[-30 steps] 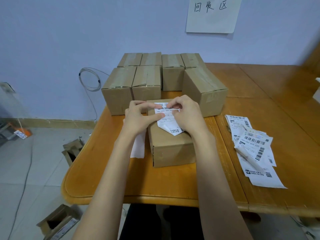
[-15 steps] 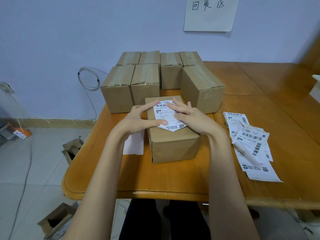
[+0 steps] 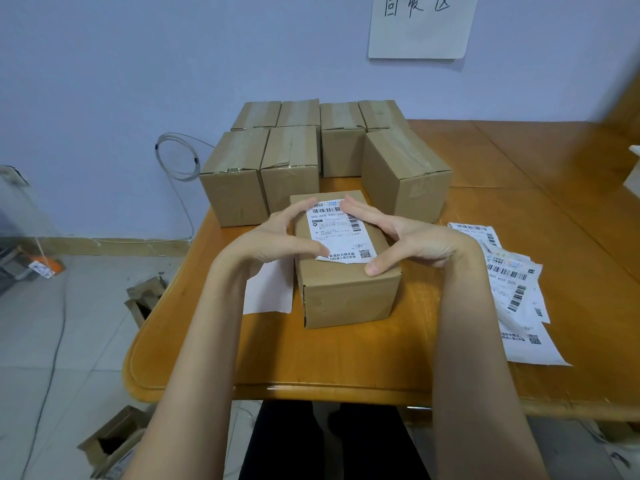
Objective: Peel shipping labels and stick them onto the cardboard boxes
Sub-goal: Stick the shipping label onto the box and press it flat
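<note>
A cardboard box lies in front of me on the wooden table. A white shipping label lies flat on its top face. My left hand frames the label's left edge, fingertips on the far corner and thumb on the near corner. On the right side my right hand rests with straight fingers along the label's edge and its thumb on the box top near the front. Both hands press with spread fingers.
Several taped cardboard boxes stand in a cluster behind the near box. A strip of printed labels lies at the right. A white backing sheet lies left of the box. Open cartons sit on the floor.
The label went from being held curled above the box to lying flat on its top. Both hands opened out and slid apart to the label's edges.
</note>
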Tool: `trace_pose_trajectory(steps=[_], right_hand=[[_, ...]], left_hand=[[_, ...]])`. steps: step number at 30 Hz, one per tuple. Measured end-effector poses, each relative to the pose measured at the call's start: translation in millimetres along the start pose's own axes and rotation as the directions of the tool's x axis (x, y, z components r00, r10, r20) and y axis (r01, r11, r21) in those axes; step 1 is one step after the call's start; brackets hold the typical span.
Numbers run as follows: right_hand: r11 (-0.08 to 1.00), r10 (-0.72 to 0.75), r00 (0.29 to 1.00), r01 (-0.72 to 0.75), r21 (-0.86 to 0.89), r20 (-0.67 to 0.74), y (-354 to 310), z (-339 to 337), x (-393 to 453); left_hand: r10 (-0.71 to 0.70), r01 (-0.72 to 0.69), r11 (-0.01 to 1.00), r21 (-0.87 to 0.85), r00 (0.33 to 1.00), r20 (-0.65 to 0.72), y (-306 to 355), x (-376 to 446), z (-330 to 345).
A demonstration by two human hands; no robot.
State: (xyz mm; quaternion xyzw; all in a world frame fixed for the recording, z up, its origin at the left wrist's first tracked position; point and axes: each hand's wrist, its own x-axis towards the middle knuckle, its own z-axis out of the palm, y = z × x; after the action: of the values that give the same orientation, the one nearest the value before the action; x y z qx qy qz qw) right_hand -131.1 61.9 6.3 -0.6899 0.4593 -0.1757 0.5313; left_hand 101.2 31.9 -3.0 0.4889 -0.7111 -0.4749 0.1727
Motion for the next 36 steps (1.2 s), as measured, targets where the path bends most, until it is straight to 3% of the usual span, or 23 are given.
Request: trace_pose_trajectory(steps=[3,5,7,10,13,20,23,26,28,31,36], right_hand=[[0.996,0.014,0.958,-0.04,-0.084,-0.286,-11.8,5.9,3.8],[0.985,-0.083,0.895,0.006,-0.174,-0.439,-20.8,13.6,12.1],[0.973,-0.114,0.879,0.005,-0.23,-0.463,-24.0,24.3,21.0],[0.887,-0.05,0.886,-0.172,-0.428,-0.461,-16.8,37.3,30.2],[0.778,0.024,0.88,-0.315,-0.544,-0.474,-12.6,39.0,34.1],[0.684,0.076,0.822,-0.455,-0.57,-0.565,-14.4,43.4,41.3],[0.767,0.054,0.795,-0.421,-0.485,-0.604,-15.9,42.8,39.4],[0.811,-0.093,0.747,-0.327,-0.485,-0.658,-22.4,48.1,34.3],[0.77,-0.113,0.779,-0.323,-0.55,-0.616,-26.8,55.2,32.0],[0.663,-0.006,0.829,-0.416,-0.623,-0.56,-24.0,62.0,34.7],[0.62,0.048,0.794,-0.499,-0.605,-0.606,-21.5,60.0,40.2]], left_hand=[[0.096,-0.077,0.983,0.167,0.989,-0.109,16.2,-0.2,7.2],[0.188,-0.16,0.937,0.312,0.98,-0.063,20.2,0.9,12.3],[0.214,-0.172,0.89,0.423,0.975,-0.054,16.6,2.9,15.9],[0.205,-0.143,0.875,0.462,0.975,-0.086,11.5,4.1,17.5],[0.158,-0.134,0.891,0.434,0.987,-0.019,13.5,2.8,16.1],[0.069,-0.128,0.921,0.369,0.983,0.168,15.1,1.9,1.8],[0.13,-0.157,0.963,0.22,0.983,0.132,11.5,-2.2,4.2],[0.198,-0.202,0.976,0.081,0.979,0.051,7.0,-3.3,6.6],[0.218,-0.222,0.97,0.094,0.974,0.055,2.6,-1.9,6.3],[0.235,-0.242,0.963,0.122,0.97,0.071,-1.6,1.6,4.2],[0.203,-0.21,0.975,0.069,0.974,0.1,0.5,-3.3,2.6]])
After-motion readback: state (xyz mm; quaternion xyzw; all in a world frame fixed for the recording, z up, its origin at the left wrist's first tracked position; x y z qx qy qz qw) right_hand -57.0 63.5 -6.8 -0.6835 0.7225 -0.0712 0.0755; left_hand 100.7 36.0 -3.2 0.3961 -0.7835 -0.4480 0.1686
